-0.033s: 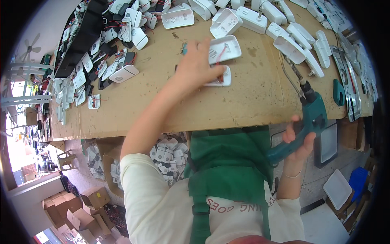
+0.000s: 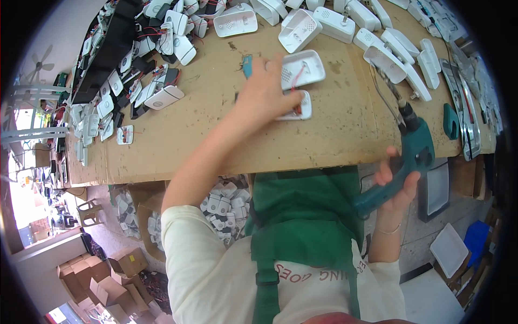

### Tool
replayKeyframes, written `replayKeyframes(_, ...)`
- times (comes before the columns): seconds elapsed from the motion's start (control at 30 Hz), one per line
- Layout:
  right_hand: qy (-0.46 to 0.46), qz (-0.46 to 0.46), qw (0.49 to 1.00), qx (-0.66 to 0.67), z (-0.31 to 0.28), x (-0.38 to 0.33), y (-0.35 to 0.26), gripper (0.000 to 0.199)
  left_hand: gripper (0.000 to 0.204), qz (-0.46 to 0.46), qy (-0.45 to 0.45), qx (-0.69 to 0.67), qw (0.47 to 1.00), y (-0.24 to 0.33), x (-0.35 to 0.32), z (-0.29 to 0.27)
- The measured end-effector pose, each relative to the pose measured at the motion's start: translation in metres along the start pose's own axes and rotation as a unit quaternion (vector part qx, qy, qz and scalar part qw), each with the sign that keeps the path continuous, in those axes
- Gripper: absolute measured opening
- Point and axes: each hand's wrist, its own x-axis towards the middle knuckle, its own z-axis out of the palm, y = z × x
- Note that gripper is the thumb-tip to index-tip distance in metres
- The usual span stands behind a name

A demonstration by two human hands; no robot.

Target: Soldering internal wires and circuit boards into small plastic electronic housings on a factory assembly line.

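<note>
My left hand (image 2: pixel 261 89) has its fingers along the left edge of a white plastic housing (image 2: pixel 313 65), an open shell with speaker holes. Its thumb presses on a smaller white cover (image 2: pixel 306 107) just nearer to me. Red wires run between the two parts, and the hand hides some of both. A small teal object (image 2: pixel 247 66) shows beyond the fingers; its kind is unclear. My right hand (image 2: pixel 399 183) grips a teal soldering gun (image 2: pixel 416 146) at the table's front edge. Its metal tip and thin curved tube point up and away, near another white shell (image 2: pixel 384 63).
More white housings (image 2: pixel 334 26) crowd the far side. Wired units (image 2: pixel 164 97) are heaped at the left beside a black bin (image 2: pixel 112 51). Metal strips (image 2: pixel 458 108) and a dark green piece (image 2: pixel 450 121) lie at the right. Boxes of white parts (image 2: pixel 224 208) stand below the table.
My left hand, the housing and the cover have shifted slightly right and nearer to me. My right hand and the soldering gun have barely moved.
</note>
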Motion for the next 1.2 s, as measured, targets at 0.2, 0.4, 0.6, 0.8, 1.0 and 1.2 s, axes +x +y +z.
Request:
replayKeyframes(0.2,-0.042,0.039,0.991,0.122,0.043,0.049,0.024,0.074,0.077,0.049,-0.002,-0.059,0.997,0.042,-0.045,-0.001)
replayKeyframes(0.4,0.038,0.058,0.998,0.007,0.068,0.065,0.039,0.067,0.047,0.238,0.177,0.098,0.950,0.036,-0.045,-0.005)
replayKeyframes(0.6,0.061,0.057,0.997,0.005,0.071,0.068,0.041,0.063,0.017,0.196,0.110,0.163,0.961,0.047,-0.045,0.005)
replayKeyframes(0.8,0.056,0.068,0.996,-0.002,0.071,0.078,0.036,0.060,0.014,0.182,0.081,-0.038,0.979,0.048,-0.052,-0.006)
replayKeyframes(1.0,0.035,0.096,0.992,-0.077,0.080,0.083,0.033,0.075,0.016,0.188,0.057,0.002,0.981,0.055,-0.057,-0.013)
replayKeyframes(1.2,0.029,0.100,0.992,-0.071,0.085,0.080,0.032,0.077,0.011,0.190,0.113,-0.044,0.974,0.053,-0.056,-0.011)
